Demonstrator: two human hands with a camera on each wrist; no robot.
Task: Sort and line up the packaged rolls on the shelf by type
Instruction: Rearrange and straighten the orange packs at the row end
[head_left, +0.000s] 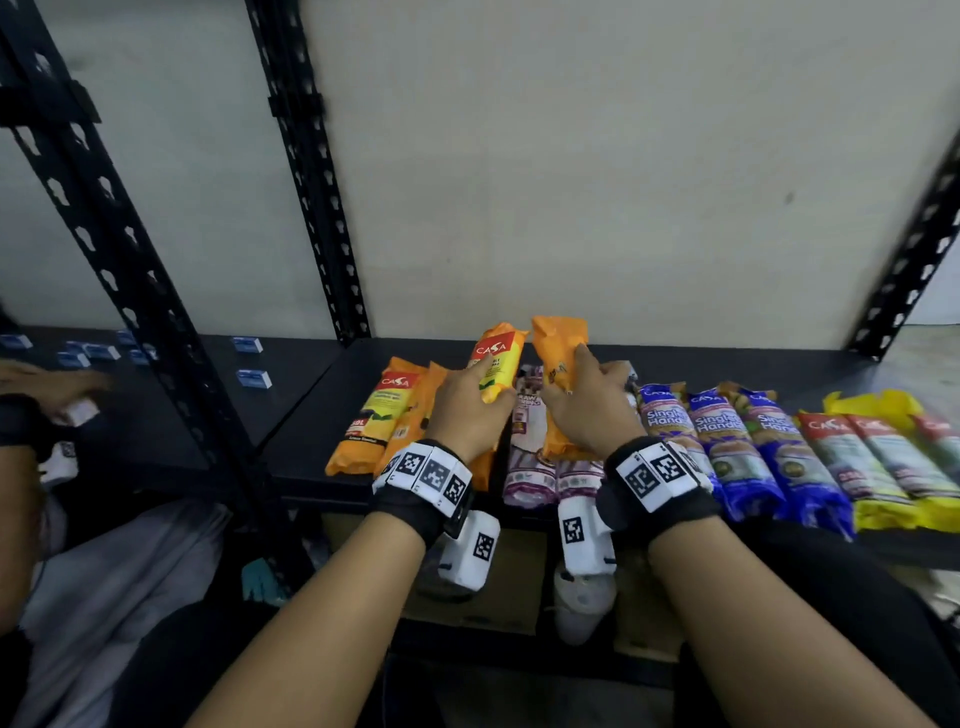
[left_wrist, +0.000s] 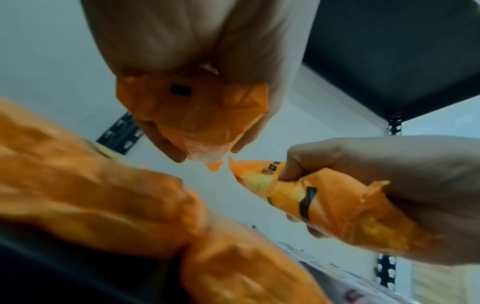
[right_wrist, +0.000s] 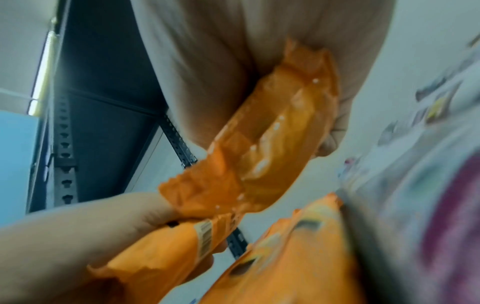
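Head view shows the left hand (head_left: 470, 410) wrapped around an orange roll (head_left: 493, 371) with a red-and-yellow label, lifted off the shelf (head_left: 311, 415). Beside it, the right hand (head_left: 587, 410) clutches a second orange roll (head_left: 558, 345), plain side up, their far ends nearly touching. Under the hands lie two more orange rolls (head_left: 371, 426) on the left, then purple-and-white rolls (head_left: 530, 467), blue rolls (head_left: 748, 447) and yellow-wrapped rolls (head_left: 883, 467) side by side to the right. Small blue boxes (head_left: 253, 378) sit scattered on the neighbouring shelf bay.
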